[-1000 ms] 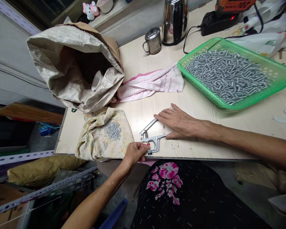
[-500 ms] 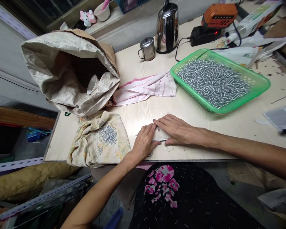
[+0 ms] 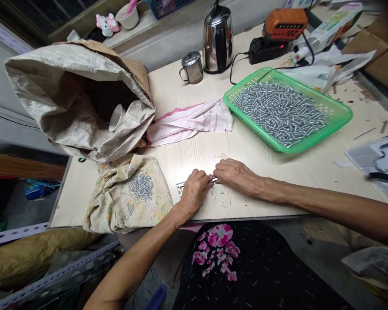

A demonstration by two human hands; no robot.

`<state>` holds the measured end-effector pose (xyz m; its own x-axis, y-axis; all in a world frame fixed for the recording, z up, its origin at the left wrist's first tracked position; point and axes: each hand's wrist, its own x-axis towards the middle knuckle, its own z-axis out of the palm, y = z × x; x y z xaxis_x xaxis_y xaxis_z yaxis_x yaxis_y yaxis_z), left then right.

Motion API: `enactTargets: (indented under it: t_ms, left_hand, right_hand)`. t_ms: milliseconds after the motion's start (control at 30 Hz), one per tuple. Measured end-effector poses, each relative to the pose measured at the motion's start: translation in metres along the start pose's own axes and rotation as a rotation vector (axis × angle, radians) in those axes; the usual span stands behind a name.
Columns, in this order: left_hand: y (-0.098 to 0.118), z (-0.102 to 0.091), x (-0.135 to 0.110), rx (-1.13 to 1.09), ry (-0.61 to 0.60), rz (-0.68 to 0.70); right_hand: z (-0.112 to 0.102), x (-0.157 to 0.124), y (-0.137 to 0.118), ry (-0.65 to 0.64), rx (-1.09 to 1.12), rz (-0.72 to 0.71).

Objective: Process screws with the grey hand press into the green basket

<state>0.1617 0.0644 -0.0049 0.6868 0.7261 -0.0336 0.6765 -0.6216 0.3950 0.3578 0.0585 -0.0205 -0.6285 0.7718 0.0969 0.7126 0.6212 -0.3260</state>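
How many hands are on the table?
2. The left hand is curled over the metal tool, hiding much of it. The right hand is close beside it, at the tool's other end, nearer the green basket. No other hand shows.

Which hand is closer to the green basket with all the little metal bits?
Right. The right hand is on the near side of the green basket; the left hand is farther left, near the flowered cloth.

Left hand (image 3: 194,193) and right hand (image 3: 234,176) gripping a metal tool (image 3: 180,186)
Metal pins (image 3: 141,186) lie on a floral cloth (image 3: 111,204); more fill a green basket (image 3: 320,131).
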Motion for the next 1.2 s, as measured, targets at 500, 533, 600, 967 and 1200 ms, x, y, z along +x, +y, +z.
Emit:
enactTargets:
  t_ms: [500,533,600,967,1200]
  left_hand:
    - [0.049,0.046,-0.056,0.047,0.128,0.009]
    - [0.049,0.047,-0.056,0.028,0.129,0.01]
    - [0.047,0.047,-0.054,0.002,0.138,0.018]
    - [0.026,0.0,-0.13,0.039,0.362,0.02]
    - [-0.082,-0.061,-0.187,0.474,0.421,-0.798]
  right_hand:
    - [-0.018,0.035,0.043,0.001,-0.034,0.068]
    - [-0.019,0.042,0.041,0.012,-0.069,0.089]
    - [-0.025,0.057,0.03,0.047,-0.134,0.103]
    - [0.015,0.073,-0.071,-0.082,-0.03,-0.731]
    - [0.022,0.077,-0.071,0.186,0.177,-0.671]
